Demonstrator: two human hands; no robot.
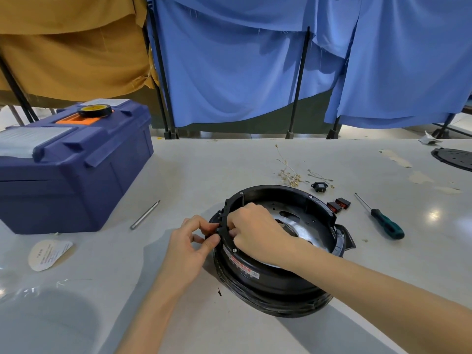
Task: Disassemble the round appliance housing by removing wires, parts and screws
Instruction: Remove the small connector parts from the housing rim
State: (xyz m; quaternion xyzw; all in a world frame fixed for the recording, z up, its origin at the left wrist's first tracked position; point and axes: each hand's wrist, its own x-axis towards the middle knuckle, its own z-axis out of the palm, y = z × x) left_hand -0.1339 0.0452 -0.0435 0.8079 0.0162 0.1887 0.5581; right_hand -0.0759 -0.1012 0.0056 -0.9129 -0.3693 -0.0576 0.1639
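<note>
The round black appliance housing (275,272) lies on the grey table, open side up, with a shiny metal plate (306,226) inside. My left hand (194,241) pinches a small black part on the outside of the housing's left rim. From inside the rim, my right hand (252,226) reaches over and grips the same spot. What the fingers hold is mostly hidden. Removed wires (291,175), a black socket part (318,187) and red-black parts (338,204) lie behind the housing.
A green-handled screwdriver (383,221) lies to the right, a metal bit (145,214) to the left. A blue toolbox (69,164) with a tape roll (95,110) stands at the left. A white label (48,254) and another black round part (454,158) are also on the table.
</note>
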